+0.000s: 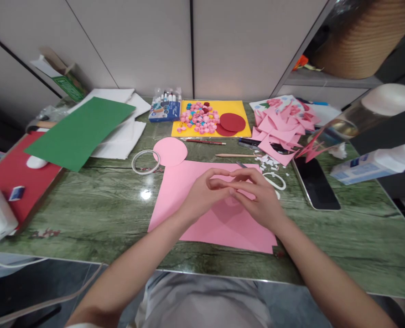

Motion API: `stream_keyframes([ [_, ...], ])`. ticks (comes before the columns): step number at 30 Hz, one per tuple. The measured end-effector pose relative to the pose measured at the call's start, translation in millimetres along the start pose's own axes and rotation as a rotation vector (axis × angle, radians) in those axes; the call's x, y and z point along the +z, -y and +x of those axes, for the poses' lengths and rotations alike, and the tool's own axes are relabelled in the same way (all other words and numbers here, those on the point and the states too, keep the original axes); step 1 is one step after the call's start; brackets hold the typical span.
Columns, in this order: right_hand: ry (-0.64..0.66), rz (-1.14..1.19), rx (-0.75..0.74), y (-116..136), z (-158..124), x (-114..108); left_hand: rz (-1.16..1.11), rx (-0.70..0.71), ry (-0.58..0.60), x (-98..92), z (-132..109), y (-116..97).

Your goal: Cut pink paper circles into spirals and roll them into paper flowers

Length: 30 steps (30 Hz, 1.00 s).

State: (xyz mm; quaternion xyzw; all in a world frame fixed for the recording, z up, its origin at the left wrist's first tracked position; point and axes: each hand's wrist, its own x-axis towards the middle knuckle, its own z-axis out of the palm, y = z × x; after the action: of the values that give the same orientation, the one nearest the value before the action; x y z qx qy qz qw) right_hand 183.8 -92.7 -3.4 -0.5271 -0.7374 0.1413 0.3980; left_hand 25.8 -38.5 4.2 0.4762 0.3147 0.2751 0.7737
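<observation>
My left hand (205, 191) and my right hand (259, 200) meet at the fingertips above a pink sheet of paper (185, 209). The fingers of both are bent and pressed together; whatever is between them, if anything, is too small or hidden to make out. Partly covered by my right hand are what look like scissors, with a white loop handle (282, 183). A pink paper circle (171, 151) overlaps the sheet's far left corner, and a roll of tape (145, 162) lies against it. Beyond the hands is a wooden stick (236, 155) beside small white paper scraps (270, 163).
A yellow sheet (245, 109) carries rolled paper pieces (202, 119) and dark red circles (232, 122). Pink paper cuttings (274, 127), a phone (317, 184) and bottles (376, 161) stand or lie right. Left are green paper (82, 130), a red sheet (34, 182) and a marker box (164, 107).
</observation>
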Motion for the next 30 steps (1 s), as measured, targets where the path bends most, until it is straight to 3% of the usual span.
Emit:
stream_keyframes([
  [8,-0.120,0.002,0.079,3,2,1,-0.018,0.008,0.033,1.7,2,7],
  [21,-0.050,-0.012,0.108,4,2,1,-0.081,-0.033,0.031,5.1,2,5],
  [30,0.059,0.047,0.027,7,5,-9,-0.123,-0.017,0.022,-3.2,3,3],
])
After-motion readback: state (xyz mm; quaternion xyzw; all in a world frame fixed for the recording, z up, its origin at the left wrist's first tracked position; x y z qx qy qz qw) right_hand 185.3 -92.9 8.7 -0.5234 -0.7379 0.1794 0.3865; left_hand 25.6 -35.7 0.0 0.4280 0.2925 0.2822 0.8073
